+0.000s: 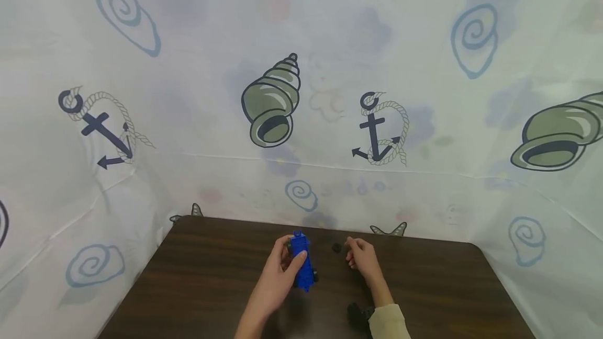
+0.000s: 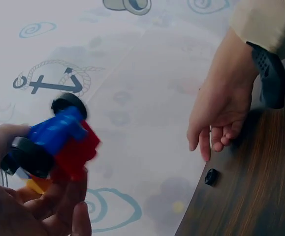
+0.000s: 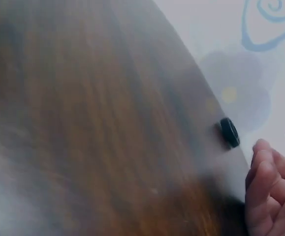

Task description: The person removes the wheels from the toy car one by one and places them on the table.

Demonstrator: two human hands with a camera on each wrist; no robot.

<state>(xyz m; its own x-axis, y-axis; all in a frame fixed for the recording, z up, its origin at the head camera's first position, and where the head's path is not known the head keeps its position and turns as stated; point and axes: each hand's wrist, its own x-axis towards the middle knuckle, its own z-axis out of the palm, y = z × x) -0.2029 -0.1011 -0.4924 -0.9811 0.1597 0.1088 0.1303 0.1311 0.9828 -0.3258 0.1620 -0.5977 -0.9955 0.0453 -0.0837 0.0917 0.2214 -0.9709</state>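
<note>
My left hand (image 1: pixel 278 276) grips a toy car (image 1: pixel 302 260), its blue underside with the coupling ends facing up in the head view. The left wrist view shows black wheels (image 2: pixel 33 156) on the blue base, with red blocks (image 2: pixel 78 152) and a bit of yellow beneath. A small loose black wheel (image 1: pixel 336 247) lies on the table near its far edge. Just to the right of it is my right hand (image 1: pixel 364 259), fingers loosely bent and holding nothing. In the right wrist view its fingertips are a short way from the wheel (image 3: pixel 229 132).
The dark wood table (image 1: pixel 212 276) ends at a white cloth backdrop (image 1: pixel 330 41) printed with shells and anchors. A black wrist device (image 1: pixel 358 315) sits by the right sleeve (image 1: pixel 388 322).
</note>
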